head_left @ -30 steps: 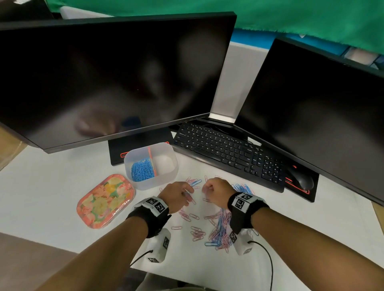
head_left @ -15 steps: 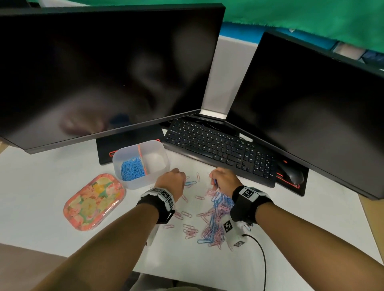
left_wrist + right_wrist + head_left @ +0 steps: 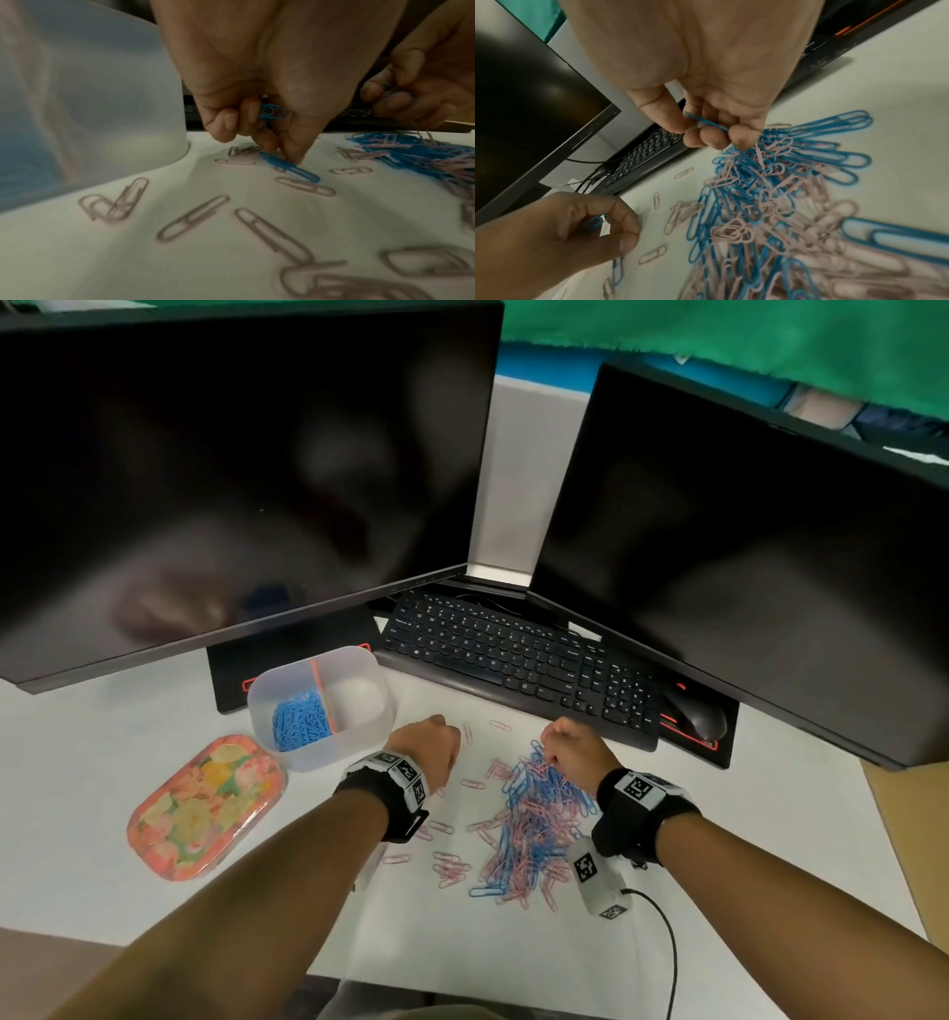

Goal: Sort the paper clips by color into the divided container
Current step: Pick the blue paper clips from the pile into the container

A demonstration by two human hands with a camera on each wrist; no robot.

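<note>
A mixed pile of blue and pink paper clips (image 3: 534, 819) lies on the white desk. The divided container (image 3: 359, 737) stands to its left, with blue clips (image 3: 300, 719) in its left half and nothing in its right half. My left hand (image 3: 429, 744) holds a blue clip (image 3: 271, 111) in its curled fingers while thumb and fingertip press another blue clip (image 3: 290, 167) on the desk. My right hand (image 3: 570, 747) is at the pile's far edge and pinches a blue clip (image 3: 706, 121) between thumb and fingers.
A flowered lid (image 3: 205, 806) lies left of the container. A black keyboard (image 3: 518, 665) and mouse (image 3: 701, 719) sit just beyond the hands, under two dark monitors (image 3: 231, 469). Loose pink clips (image 3: 452, 868) are scattered between my forearms.
Both hands moved away from me towards the keyboard. The right hand went to the far edge of the pile; the left hand came down on a blue clip near the container.
</note>
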